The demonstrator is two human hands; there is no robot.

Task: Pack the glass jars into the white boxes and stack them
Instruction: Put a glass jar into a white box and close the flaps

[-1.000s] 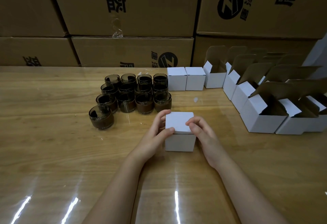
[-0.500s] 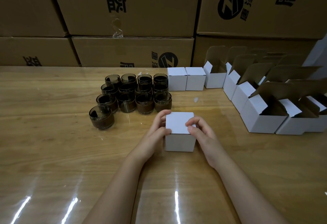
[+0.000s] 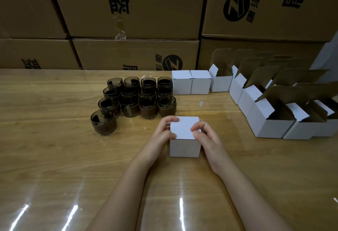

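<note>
Both hands, left (image 3: 161, 135) and right (image 3: 208, 137), fingers clamped on closed box (image 3: 184, 139) mid-tabletop, probably pressing lid shut; next: stack it by boxes (image 3: 191, 82) at far edge.

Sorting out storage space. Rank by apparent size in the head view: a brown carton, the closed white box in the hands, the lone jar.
1. Brown carton
2. Closed white box, though nearness to the camera enlarges it
3. Lone jar

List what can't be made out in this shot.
Head view only:
- Contents of the closed white box: sealed, hands on it.
- Contents of two closed boxes behind: shut.
- Open boxes: rightmost cut off by frame edge.
- Rear glass jars: partly hidden by front ones.
</note>
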